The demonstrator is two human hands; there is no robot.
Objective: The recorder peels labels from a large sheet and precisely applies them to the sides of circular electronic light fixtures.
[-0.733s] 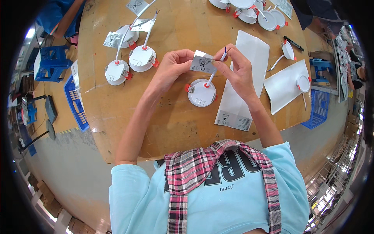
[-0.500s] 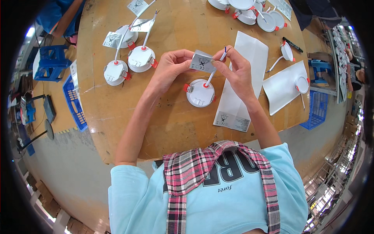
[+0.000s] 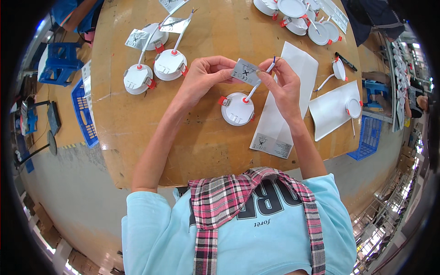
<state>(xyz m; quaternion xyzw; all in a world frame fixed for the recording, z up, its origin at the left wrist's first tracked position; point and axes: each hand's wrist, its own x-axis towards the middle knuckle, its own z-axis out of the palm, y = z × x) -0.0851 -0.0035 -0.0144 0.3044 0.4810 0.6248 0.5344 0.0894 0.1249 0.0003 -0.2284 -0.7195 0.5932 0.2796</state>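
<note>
A silver printed label point(image 3: 244, 71) is pinched at its left end by my left hand point(image 3: 205, 77). My right hand point(image 3: 285, 88) holds the label's right end together with the white cable point(image 3: 252, 93), whose bare end sticks up past the fingers. Below, the cable joins a round white downlight point(image 3: 237, 111) that lies back side up on the table, with red-tipped spring clips at its sides. Between the right forearm and the downlight lies a long white label sheet point(image 3: 279, 105) with one silver label at its near end.
Downlights with labelled cables point(image 3: 170, 65) stand at the left of the brown table point(image 3: 206, 151). More downlights point(image 3: 295, 25) cluster at the far right. Right of the sheet are a silvery sheet point(image 3: 326, 114), small downlights point(image 3: 338, 69) and a black marker point(image 3: 346, 61). Blue crates point(image 3: 84, 112) flank the table.
The label has tilted, its right end now lower and against the cable. Both hands keep their grip. The whole view has shifted slightly.
</note>
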